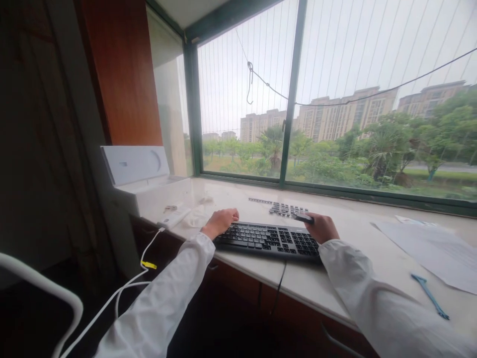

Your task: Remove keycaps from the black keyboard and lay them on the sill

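Near the centre of the frame, our left hand (219,223) curls by the keyboard (257,237); its grip we cannot tell. Left keys look capped, right sockets seem bare; loose keycaps (285,210) wait behind. Our right hand (323,227) grips a dark handheld tool (301,217).
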Demonstrator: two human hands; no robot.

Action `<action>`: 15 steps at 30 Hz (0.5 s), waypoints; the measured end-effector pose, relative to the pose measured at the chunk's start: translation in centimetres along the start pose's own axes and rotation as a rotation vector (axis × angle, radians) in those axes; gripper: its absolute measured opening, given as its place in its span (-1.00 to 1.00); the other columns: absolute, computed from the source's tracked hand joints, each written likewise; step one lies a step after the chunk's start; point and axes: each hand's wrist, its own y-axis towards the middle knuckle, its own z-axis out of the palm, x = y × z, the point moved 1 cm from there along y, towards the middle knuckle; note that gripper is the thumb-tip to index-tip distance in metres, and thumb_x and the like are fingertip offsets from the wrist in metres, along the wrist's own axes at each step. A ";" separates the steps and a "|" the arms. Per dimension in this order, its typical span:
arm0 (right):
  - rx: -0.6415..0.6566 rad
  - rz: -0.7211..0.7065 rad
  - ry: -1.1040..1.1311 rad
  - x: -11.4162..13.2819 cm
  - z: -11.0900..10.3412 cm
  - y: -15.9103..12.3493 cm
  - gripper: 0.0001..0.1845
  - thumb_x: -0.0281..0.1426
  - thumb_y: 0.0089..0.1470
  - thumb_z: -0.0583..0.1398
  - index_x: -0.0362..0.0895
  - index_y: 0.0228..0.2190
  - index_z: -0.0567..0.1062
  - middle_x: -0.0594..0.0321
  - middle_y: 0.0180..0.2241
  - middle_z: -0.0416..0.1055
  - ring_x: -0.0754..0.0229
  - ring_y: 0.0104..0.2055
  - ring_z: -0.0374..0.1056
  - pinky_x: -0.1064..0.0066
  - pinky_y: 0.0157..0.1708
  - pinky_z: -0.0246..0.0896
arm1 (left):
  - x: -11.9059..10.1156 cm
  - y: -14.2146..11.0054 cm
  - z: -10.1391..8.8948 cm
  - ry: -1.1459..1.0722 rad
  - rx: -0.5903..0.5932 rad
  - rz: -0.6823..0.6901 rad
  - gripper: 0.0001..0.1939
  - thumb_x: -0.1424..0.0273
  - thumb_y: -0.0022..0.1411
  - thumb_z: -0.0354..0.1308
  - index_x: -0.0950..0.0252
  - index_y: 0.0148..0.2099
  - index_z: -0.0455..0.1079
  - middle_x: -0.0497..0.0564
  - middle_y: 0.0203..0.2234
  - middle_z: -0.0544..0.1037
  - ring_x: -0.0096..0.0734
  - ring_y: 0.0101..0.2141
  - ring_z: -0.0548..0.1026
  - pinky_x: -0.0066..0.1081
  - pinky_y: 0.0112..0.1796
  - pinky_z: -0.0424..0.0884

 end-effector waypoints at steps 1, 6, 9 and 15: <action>0.005 -0.019 0.021 0.6 -0.3 0.0 -0.72 -0.32 0.06 0.07 -0.09 -0.36 0.57 0.08 -0.38 0.53 0.06 -0.33 0.42 0.37 -0.33 0.12 | -0.5 -0.1 0.0 -0.040 -0.044 -0.023 -0.86 0.32 0.26 0.03 0.13 -0.18 0.39 -0.10 -0.27 0.54 -0.40 -0.24 0.48 -0.46 -0.22 0.30; 0.078 -0.217 0.301 4.2 -2.1 -1.0 -0.60 -0.20 0.13 0.03 -0.13 -0.54 0.51 0.17 -0.53 0.47 0.17 -0.46 0.37 0.43 -0.38 0.11 | -4.6 -1.6 0.4 -0.323 -0.266 0.019 -0.77 0.34 0.23 0.06 0.18 -0.05 0.33 -0.06 -0.24 0.52 -0.53 -0.48 0.42 -0.46 -0.32 0.36; 0.170 -0.280 0.513 6.0 -2.8 -1.7 -0.60 -0.16 0.10 0.08 -0.16 -0.55 0.51 0.26 -0.62 0.40 0.25 -0.53 0.30 0.47 -0.44 0.09 | -8.0 -3.0 0.6 -0.469 -0.349 0.100 -0.70 0.35 0.23 0.06 0.20 0.03 0.31 -0.03 -0.20 0.50 -0.61 -0.58 0.33 -0.48 -0.40 0.37; 0.329 -0.307 0.813 8.0 -3.7 -2.5 -0.55 -0.07 0.03 0.14 -0.22 -0.38 0.56 0.24 -0.50 0.44 0.24 -0.43 0.29 0.48 -0.43 0.13 | -13.4 -5.3 0.7 -0.611 -0.448 0.148 -0.72 0.32 0.23 0.07 0.20 -0.01 0.37 0.00 -0.17 0.49 -0.64 -0.56 0.37 -0.56 -0.50 0.37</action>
